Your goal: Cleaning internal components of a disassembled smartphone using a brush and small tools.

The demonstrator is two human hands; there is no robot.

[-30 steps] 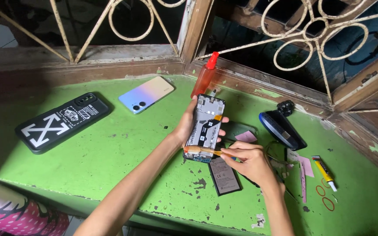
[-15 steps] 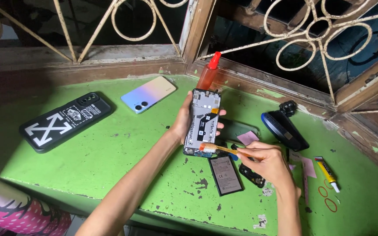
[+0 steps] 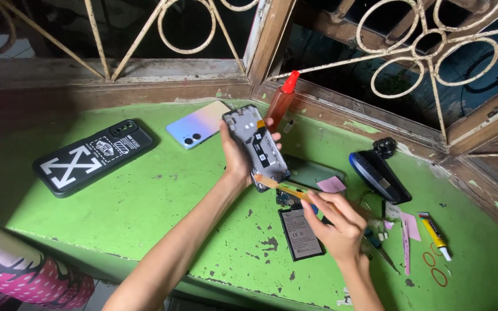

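My left hand [image 3: 236, 158] holds an opened phone frame [image 3: 256, 144] upright and tilted, its inner side with parts facing me. My right hand [image 3: 334, 222] grips a thin flat yellowish pry tool [image 3: 280, 186] whose tip touches the frame's lower edge. Under my right hand a flat black battery [image 3: 300, 231] lies on the green table [image 3: 162, 201]. A small circuit board [image 3: 286, 198] sits just above the battery.
A black phone case with white arrows [image 3: 93, 156] lies at the left, an iridescent phone back [image 3: 198, 124] behind it. A red-capped bottle [image 3: 280, 103] stands by the window bars. A dark oval device [image 3: 380, 175], a yellow glue tube [image 3: 434, 235], pink picks and rubber bands lie at the right.
My left hand has tilted and turned the phone frame leftward. My right hand with the pry tool has shifted slightly down and right along the frame's lower edge.
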